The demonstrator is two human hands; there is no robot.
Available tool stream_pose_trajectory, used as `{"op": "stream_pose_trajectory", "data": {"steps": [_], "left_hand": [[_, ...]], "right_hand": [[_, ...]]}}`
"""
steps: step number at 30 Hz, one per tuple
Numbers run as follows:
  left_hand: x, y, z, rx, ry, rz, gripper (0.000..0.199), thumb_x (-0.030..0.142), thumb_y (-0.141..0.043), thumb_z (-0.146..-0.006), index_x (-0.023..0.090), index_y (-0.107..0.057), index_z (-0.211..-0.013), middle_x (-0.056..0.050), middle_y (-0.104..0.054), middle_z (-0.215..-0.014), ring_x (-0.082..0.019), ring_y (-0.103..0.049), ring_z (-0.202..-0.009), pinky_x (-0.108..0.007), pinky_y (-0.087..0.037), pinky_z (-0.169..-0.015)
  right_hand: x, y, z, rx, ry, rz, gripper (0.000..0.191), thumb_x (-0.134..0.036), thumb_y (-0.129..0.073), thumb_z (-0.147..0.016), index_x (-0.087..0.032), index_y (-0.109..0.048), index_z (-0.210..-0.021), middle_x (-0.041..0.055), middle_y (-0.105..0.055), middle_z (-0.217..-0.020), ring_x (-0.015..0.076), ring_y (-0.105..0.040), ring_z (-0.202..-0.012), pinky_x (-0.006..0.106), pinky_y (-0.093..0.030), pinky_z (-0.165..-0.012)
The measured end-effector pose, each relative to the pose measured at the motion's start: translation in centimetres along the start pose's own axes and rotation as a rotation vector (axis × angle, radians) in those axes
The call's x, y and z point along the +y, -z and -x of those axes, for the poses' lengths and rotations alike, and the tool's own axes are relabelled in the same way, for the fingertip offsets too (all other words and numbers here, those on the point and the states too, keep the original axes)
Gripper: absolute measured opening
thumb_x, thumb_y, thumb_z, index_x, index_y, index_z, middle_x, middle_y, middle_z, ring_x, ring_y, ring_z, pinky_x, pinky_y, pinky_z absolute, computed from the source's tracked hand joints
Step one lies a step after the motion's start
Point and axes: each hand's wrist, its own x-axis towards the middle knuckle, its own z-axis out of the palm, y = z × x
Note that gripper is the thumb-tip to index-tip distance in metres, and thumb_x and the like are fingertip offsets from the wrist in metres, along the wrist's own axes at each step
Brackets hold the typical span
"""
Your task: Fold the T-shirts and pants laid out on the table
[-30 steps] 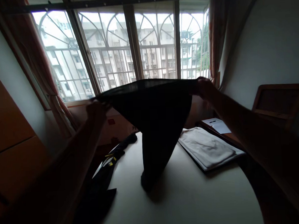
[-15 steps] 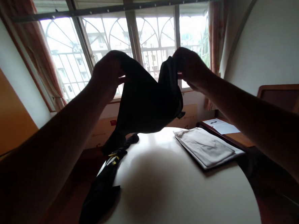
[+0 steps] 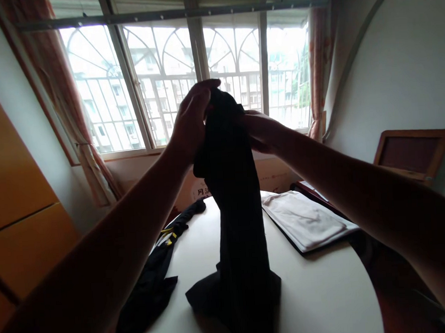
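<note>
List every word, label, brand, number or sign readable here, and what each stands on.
"月": on the low panel beneath the window; the character right of it is partly hidden by the held black cloth.
Faint marks farther right on that panel: too small to read.
Black cloth, folded white cloth: no lettering can be made out.

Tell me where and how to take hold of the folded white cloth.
Probably pinch the white cloth along its left edge, coming from the middle of the table: it lies flat and that edge faces inward. Stay above the dark layer showing beneath.
</note>
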Motion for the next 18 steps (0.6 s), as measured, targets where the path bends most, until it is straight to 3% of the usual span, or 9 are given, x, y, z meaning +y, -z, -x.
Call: {"op": "stream_pose_trajectory", "data": {"steps": [3, 5, 7, 10, 12, 15, 18], "left_hand": [[-2.6, 1.4, 1.8, 0.062, 0.037, 0.034, 0.051, 0.054, -0.06, -0.09, 0.035, -0.053, -0.138, 0.0, -0.065, -0.131, -0.03, -0.048, -0.136, -0.042, -0.047, -0.103], [-4.1, 1.8, 3.2, -0.035, 0.169, 0.104, 0.074, 0.054, -0.072, -0.082, 0.034, -0.044, -0.147, -0.001, -0.064, -0.133, -0.031, -0.052, -0.132, -0.042, -0.047, -0.104], [-5.2, 1.5, 4.3, -0.131, 0.274, 0.166, 0.084, 0.043, -0.082, -0.071, 0.028, -0.046, -0.145, -0.004, -0.067, -0.126, -0.03, -0.061, -0.12, -0.041, -0.05, -0.101], [-6.2, 0.7, 4.8, -0.066, 0.299, 0.21, 0.062, 0.026, -0.083, -0.063, 0.02, -0.064, -0.122, -0.002, -0.074, -0.103, -0.024, -0.069, -0.096, -0.034, -0.054, -0.087], [-6.5, 0.7, 4.5, 0.043, 0.318, 0.205, 0.038, 0.021, -0.078, -0.065, 0.017, -0.068, -0.101, 0.0, -0.073, -0.086, -0.018, -0.067, -0.079, -0.029, -0.053, -0.074], [-7.0, 1.7, 3.7, 0.137, 0.364, 0.197, 0.019, 0.018, -0.074, -0.068, 0.015, -0.066, -0.085, 0.001, -0.067, -0.071, -0.014, -0.061, -0.065, -0.025, -0.049, -0.062], [-7.1, 3.0, 3.2, 0.135, 0.393, 0.236, 0.019, 0.02, -0.073, -0.068, 0.016, -0.065, -0.085, 0.001, -0.067, -0.07, -0.015, -0.062, -0.064, -0.027, -0.05, -0.062]], "right_hand": [[0.8, 0.6, -0.3, 0.032, -0.063, -0.033, 0.019, -0.024, -0.076, -0.079, -0.021, -0.058, -0.085, -0.0037, -0.058, -0.064, 0.0165, -0.064, -0.065, 0.028, -0.058, -0.059], [1.2, 0.9, -0.5, 0.033, -0.083, -0.05, 0.016, -0.024, -0.072, -0.082, -0.02, -0.057, -0.085, -0.0034, -0.058, -0.064, 0.015, -0.063, -0.063, 0.026, -0.057, -0.058], [1.5, 0.8, -0.6, -0.002, -0.079, -0.043, 0.014, -0.025, -0.069, -0.084, -0.018, -0.058, -0.088, -0.0024, -0.06, -0.069, 0.0143, -0.063, -0.064, 0.026, -0.058, -0.06], [1.8, 0.3, -0.1, -0.075, 0.004, 0.051, 0.027, -0.026, -0.067, -0.083, -0.018, -0.058, -0.108, 0.0002, -0.066, -0.087, 0.0156, -0.066, -0.077, 0.029, -0.06, -0.069], [2.4, 0.2, 0.8, -0.024, 0.127, 0.173, 0.046, -0.03, -0.066, -0.084, -0.025, -0.052, -0.128, 0.0017, -0.066, -0.108, 0.0169, -0.066, -0.092, 0.032, -0.06, -0.077], [5.0, 0.5, 3.2, 0.166, 0.255, 0.374, 0.068, -0.043, -0.064, -0.087, -0.039, -0.033, -0.147, 0.005, -0.053, -0.141, 0.0214, -0.058, -0.12, 0.038, -0.057, -0.091], [9.4, 0.3, 6.6, 0.203, 0.157, 0.394, 0.095, -0.051, -0.071, -0.082, -0.042, -0.012, -0.156, 0.0092, -0.031, -0.16, 0.0296, -0.038, -0.142, 0.053, -0.046, -0.105]]}}
